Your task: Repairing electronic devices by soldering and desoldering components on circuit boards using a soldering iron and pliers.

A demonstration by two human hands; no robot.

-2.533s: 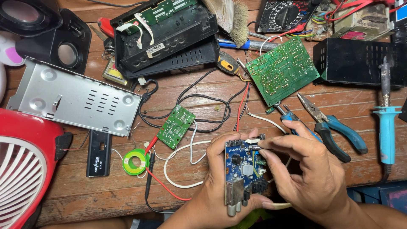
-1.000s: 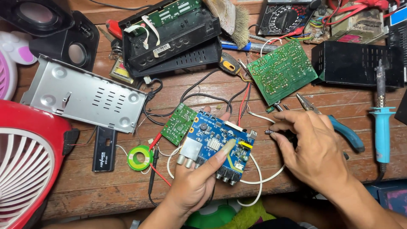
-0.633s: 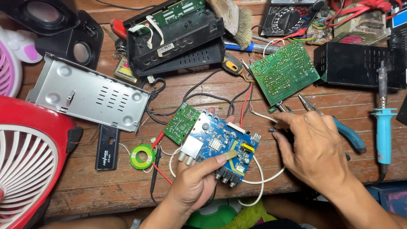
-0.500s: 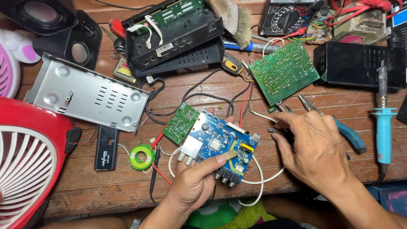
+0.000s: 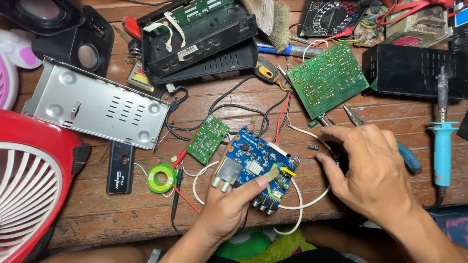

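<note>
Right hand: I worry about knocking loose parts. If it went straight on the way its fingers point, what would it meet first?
Probably the small loose capacitor just left of the right hand, then the blue circuit board; depth is unclear.

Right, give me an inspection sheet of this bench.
Surface: wooden plank table, worn.
Job's things: blue circuit board held up by left hand; right hand over blue-handled pliers.
Clutter: two green boards, metal cover, black casing, soldering iron, solder reel, multimeter, brush.
Grippers: bare hands only.
Cables: white wire, black and red leads.
Surroundings: red fan, speaker.
</note>
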